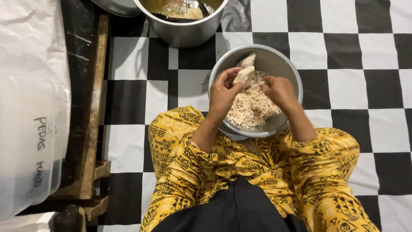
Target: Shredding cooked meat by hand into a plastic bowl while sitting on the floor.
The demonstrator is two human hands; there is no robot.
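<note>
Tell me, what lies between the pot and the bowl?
Only bare checkered floor separates the pot from the bowl, as the head view shows.

A floor [343, 64] covered in black-and-white checkered sheeting carries a round metal bowl [283, 64] of pale shredded meat, resting against a seated person's yellow patterned lap. Just beyond the bowl stands a steel pot [184, 32] of yellowish liquid. Along the sheeting's edge lie a worn wooden frame [92, 116] and a translucent plastic container [30, 107].

light: dim, warm | focus: sharp | shadows: soft | glare: none
</note>
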